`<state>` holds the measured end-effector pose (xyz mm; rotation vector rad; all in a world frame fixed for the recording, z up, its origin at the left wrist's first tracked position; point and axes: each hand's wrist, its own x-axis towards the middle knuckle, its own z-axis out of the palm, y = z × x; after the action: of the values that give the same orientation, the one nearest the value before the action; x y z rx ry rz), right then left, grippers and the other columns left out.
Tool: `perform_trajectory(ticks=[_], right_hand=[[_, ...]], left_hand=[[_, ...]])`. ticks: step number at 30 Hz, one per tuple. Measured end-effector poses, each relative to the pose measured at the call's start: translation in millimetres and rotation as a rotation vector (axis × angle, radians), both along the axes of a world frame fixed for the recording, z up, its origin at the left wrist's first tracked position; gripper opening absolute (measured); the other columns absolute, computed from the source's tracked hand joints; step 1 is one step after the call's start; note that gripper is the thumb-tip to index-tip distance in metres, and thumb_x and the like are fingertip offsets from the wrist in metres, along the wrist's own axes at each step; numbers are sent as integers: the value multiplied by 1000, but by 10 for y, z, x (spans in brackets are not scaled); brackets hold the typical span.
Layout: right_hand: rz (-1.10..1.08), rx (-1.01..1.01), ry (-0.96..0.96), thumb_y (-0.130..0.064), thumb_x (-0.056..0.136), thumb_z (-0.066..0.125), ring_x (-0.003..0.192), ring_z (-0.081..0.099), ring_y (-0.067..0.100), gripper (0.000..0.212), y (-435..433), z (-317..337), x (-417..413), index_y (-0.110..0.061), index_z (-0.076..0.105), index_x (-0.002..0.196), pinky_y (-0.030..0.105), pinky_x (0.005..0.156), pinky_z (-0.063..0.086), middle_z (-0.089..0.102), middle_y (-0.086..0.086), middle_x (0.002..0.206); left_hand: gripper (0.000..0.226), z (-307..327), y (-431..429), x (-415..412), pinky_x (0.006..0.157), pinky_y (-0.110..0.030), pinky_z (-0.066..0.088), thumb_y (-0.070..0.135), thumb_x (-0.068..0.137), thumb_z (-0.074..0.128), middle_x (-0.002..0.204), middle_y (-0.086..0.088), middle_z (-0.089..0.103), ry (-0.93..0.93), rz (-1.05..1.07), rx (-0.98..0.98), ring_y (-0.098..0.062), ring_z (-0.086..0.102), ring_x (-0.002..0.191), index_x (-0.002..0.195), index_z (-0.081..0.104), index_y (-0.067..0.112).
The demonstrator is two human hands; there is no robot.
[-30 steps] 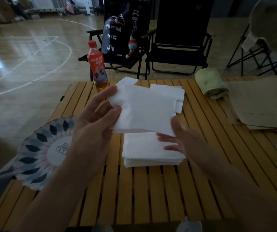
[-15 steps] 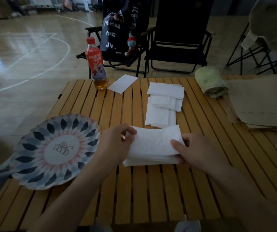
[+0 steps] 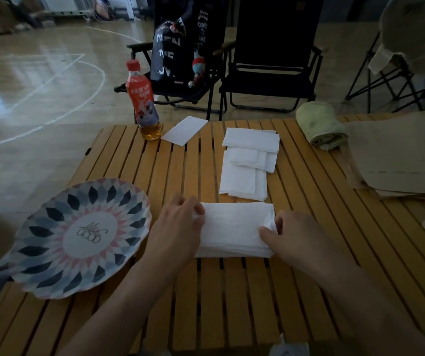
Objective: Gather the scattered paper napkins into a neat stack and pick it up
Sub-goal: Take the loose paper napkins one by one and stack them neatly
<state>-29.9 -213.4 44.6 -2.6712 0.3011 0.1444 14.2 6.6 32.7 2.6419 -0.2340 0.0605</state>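
Since a second ago: the sheet held up in the air is now down on the stack (image 3: pixel 234 227), and both hands have dropped to its ends. Left hand (image 3: pixel 178 222) curls its fingers over the left edge. Right hand (image 3: pixel 298 235) pinches the right edge, thumb on top. Light is dim; I cannot say whether fingers reach underneath. The stack lies flat between the hands, white, edges roughly flush. I judge gathering unfinished: loose napkins (image 3: pixel 247 165) lie just beyond the hands, and a single napkin (image 3: pixel 184 131) lies farther off.

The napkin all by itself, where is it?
In the head view, the single napkin lies at the far edge of the table, left of centre, right of the red-capped bottle.
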Motion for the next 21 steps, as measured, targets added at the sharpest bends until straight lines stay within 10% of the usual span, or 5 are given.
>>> perform_trajectory(ticks=[5, 12, 16, 21], right_hand=[[33, -175, -258, -45, 90, 59, 101, 45, 8, 38, 40, 47, -5, -27, 46, 121, 21, 76, 39, 48, -8, 116], [281, -146, -243, -49, 99, 42, 114, 41, 4, 30, 270, 83, 19, -35, 53, 123, 24, 99, 40, 48, -14, 125], [233, -64, -332, -49, 97, 47, 112, 45, 4, 28, 240, 205, 167, -33, 58, 117, 22, 94, 41, 51, -15, 121], [201, -32, -443, -38, 94, 58, 114, 53, 13, 24, 186, 292, 350, -24, 66, 112, 29, 93, 47, 60, -6, 120]], left_hand=[[34, 31, -29, -69, 98, -36, 40, 24, 87, 65, 133, 5, 42, -284, -91, 140, -15, 42, 120, 118, 53, 31], [37, -11, -75, -10, 99, -29, 36, 43, 89, 58, 132, 11, 39, -78, -262, 280, -7, 35, 116, 124, 44, 37], [13, 80, -10, 516, 81, -23, 35, 41, 93, 47, 107, 16, 45, -229, -108, 61, -5, 44, 101, 104, 51, 36], [34, -69, 77, 1663, 91, -31, 47, 27, 96, 57, 132, -5, 49, -188, -18, 188, -20, 51, 117, 128, 52, 17]])
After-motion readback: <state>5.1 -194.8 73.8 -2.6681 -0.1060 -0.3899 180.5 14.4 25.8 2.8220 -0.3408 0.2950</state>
